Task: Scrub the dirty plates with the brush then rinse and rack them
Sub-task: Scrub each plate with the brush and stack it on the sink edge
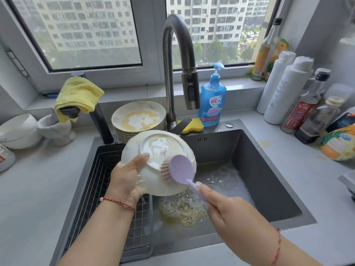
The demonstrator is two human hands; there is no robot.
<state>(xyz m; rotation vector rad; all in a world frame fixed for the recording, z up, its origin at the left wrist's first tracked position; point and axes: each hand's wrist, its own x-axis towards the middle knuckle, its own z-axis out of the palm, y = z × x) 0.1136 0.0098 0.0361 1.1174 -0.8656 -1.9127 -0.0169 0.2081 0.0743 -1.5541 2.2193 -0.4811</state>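
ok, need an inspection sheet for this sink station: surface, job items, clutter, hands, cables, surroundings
Surface: grey countertop around a dark sink; yellowish suds lie on the sink floor.
Job's things: white plate held underside up over the sink; purple brush bristles on it; stack of dirty plates behind; wire rack in the sink's left side.
Clutter: blue soap bottle, yellow sponge, yellow cloth, bottles at right, white bowls at left.
Grippers: left hand grips the plate; right hand grips the brush handle.
Cables: nothing seen.
Surroundings: faucet, window facing apartment blocks.
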